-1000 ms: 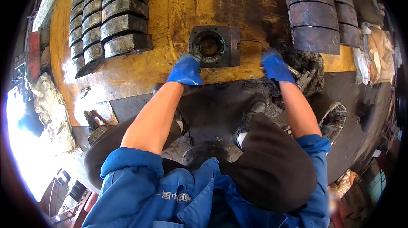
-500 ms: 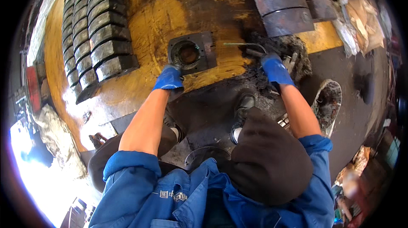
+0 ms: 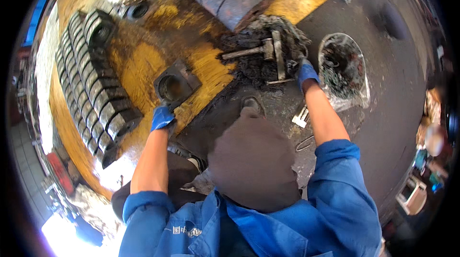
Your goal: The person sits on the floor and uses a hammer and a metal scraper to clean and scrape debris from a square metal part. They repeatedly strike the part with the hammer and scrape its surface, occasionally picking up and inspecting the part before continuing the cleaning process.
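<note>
the left hand [image 3: 162, 117] gripped the square metal block [image 3: 176, 84] near the yellow platform's [image 3: 143, 65] edge while the right hand [image 3: 305, 72] closed on greasy rags [image 3: 287, 41] beside a hammer [image 3: 254, 51].

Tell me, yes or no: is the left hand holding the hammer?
No. The left hand rests at the edge of the square metal block with the round hole, while the hammer lies apart near the right hand.

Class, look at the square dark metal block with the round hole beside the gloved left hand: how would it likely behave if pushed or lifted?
The square dark metal block with the round hole looks thick and solid, so probably heavy and rigid. It lies flat on the greasy yellow table, so it would likely slide rather than roll or tip. Its grimy surface may feel slippery to the gloved left hand.
</note>
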`<state>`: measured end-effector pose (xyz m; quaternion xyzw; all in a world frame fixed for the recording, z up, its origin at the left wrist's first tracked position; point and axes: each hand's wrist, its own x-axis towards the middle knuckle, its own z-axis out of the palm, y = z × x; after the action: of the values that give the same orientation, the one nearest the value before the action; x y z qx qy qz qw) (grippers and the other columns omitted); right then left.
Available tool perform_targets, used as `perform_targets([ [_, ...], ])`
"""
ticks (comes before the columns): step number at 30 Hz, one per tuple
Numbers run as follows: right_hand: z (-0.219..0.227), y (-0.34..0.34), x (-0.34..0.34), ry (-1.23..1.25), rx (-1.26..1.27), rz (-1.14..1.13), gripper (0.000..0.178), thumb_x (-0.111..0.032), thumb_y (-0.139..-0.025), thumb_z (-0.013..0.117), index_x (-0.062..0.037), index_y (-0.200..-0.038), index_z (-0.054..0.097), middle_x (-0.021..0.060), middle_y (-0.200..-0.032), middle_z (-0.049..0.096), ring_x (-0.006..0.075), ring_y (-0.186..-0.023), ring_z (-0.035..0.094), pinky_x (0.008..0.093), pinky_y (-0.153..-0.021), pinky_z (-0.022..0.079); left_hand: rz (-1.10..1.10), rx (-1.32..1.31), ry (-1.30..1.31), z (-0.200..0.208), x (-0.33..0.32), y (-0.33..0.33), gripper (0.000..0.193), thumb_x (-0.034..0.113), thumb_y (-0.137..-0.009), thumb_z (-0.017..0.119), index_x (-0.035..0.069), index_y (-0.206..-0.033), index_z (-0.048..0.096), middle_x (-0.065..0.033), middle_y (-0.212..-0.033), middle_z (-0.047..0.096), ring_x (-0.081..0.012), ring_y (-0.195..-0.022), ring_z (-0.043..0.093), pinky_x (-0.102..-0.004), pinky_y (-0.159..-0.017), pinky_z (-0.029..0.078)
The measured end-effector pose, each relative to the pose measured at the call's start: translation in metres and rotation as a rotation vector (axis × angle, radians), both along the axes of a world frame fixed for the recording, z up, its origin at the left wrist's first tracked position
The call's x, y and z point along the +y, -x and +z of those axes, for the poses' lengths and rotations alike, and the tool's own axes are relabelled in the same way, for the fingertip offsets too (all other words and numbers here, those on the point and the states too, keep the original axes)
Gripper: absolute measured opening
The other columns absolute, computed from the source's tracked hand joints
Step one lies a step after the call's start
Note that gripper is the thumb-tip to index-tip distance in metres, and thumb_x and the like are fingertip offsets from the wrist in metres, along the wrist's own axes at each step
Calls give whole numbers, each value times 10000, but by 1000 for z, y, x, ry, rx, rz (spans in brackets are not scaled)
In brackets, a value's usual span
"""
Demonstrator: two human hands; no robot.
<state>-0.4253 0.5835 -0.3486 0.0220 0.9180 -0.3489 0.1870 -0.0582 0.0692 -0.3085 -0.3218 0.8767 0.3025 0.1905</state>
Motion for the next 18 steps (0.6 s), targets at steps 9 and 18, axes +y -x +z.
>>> perform_targets([
  [9,10,-82,-19,-153,136,-208,460,-385,-875,604,-40,-1179,574,170,-1017,675,326,-858,661,460,-756,506,859,222,-411,104,17,21,469,431,-969,508,-23,-1056,588,-132,-870,662,-199,-625,547,-347,-572,419],
  [18,13,-128,-93,-845,542,859,415,-193,-941,403,-100,-1336,489,223,-1347,494,418,-1233,449,587,-944,370,823,249,-526,181,5,13,611,496,-969,449,30,-1361,394,-143,-1116,660,-197,-795,636,-299,-691,492],
])
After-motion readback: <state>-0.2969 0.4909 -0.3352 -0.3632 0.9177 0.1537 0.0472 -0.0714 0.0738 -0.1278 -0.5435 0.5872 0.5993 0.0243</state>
